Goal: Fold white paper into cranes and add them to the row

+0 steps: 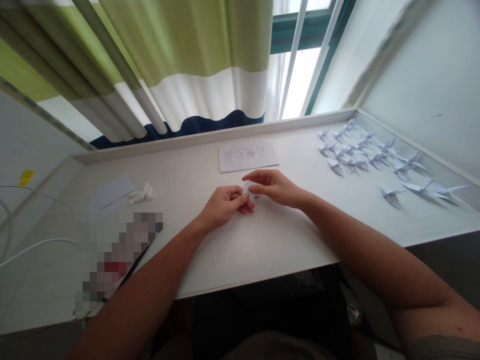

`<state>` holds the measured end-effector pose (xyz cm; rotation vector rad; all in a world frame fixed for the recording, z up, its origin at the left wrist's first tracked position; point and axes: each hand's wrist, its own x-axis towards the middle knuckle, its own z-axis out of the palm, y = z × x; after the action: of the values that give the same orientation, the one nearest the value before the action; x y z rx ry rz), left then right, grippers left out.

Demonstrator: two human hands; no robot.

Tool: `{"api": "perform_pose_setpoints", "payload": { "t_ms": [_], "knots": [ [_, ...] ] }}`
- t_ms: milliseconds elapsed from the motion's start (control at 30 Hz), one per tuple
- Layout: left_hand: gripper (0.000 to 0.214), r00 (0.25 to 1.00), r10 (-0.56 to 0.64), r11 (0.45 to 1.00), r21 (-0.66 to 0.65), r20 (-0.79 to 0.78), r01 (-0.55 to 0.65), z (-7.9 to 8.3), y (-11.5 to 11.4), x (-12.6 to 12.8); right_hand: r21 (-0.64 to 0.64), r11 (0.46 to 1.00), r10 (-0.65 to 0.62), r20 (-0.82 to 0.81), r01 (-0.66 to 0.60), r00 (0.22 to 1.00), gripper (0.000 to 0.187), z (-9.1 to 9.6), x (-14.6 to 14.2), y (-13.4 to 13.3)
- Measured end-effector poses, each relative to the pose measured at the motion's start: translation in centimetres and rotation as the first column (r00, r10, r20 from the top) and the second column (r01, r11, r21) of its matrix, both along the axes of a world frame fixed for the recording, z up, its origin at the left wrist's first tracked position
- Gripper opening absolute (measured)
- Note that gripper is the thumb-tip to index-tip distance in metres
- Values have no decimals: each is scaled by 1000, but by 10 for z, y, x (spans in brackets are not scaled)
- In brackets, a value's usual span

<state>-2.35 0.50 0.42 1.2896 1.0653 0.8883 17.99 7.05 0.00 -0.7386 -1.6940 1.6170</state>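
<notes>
Both of my hands meet over the middle of the white desk (262, 245). Between them is a small folded piece of white paper (247, 187). My left hand (225, 205) pinches its lower left side with thumb and fingers. My right hand (275, 187) grips its right side from above. Most of the paper is hidden by my fingers.
Several folded white paper cranes (369, 157) lie at the right back of the desk. A printed sheet (247, 156) lies just beyond my hands. At the left are loose paper sheets (110, 195), a crumpled scrap (142, 194), a blurred-out object (116, 250) and white cables (33, 245).
</notes>
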Motion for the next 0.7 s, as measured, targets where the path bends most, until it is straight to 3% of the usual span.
{"api": "perform_pose_setpoints", "payload": {
  "t_ms": [200, 367, 533, 700],
  "knots": [
    [36, 999, 15, 997, -71, 49, -12, -2, 2, -1, 59, 998, 26, 22, -28, 999, 13, 6, 1, -3],
    [32, 991, 59, 993, -113, 120, -45, 1, 4, -2, 80, 997, 9, 24, -11, 1000, 10, 4, 1, -2],
    [42, 985, 60, 983, -180, 161, -30, 2, 4, -3, 156, 987, -26, 7, 24, 1000, 9, 2, 0, 0],
    [40, 982, 50, 977, -212, 181, -11, 1, 3, -5, 147, 989, 18, -21, -15, 1000, 11, 4, 1, 0]
  ]
}}
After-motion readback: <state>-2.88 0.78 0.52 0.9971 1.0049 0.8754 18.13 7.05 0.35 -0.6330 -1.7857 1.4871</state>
